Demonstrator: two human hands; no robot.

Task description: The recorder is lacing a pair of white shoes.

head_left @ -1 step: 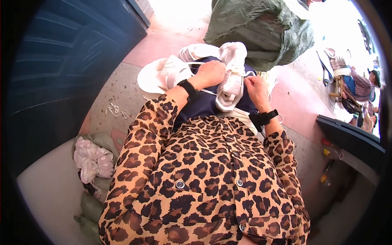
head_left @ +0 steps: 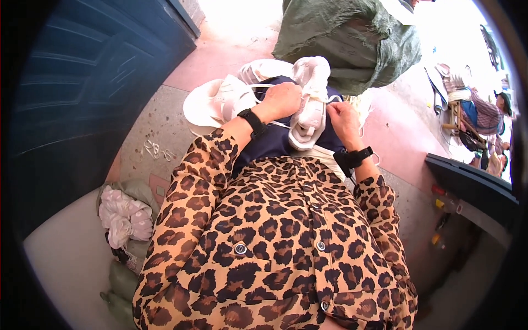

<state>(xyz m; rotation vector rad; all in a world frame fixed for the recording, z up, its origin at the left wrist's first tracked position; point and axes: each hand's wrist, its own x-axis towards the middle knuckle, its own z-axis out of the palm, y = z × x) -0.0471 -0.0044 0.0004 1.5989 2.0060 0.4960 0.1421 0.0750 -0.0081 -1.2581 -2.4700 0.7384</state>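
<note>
A pale white-pink sneaker point(head_left: 309, 116) lies on my lap over dark navy cloth, its toe pointing away from me. My left hand point(head_left: 280, 103) is closed at the sneaker's left side, with a white shoelace point(head_left: 279, 124) looping out around it; its fingertips are partly hidden. On the sneaker's right side my right hand point(head_left: 344, 122) pinches the lace end near the eyelets. More white sneakers point(head_left: 212, 104) rest to the left and beyond, touching the lap cloth. A bundle of cream laces point(head_left: 361, 107) hangs past my right hand.
A large green woven sack point(head_left: 352, 49) stands just ahead. Blue doors point(head_left: 93, 82) flank me on the left and right. Loose laces point(head_left: 154, 149) lie on the floor at left, near a sack of pale shoes point(head_left: 125, 215). Another person point(head_left: 487, 113) sits far right.
</note>
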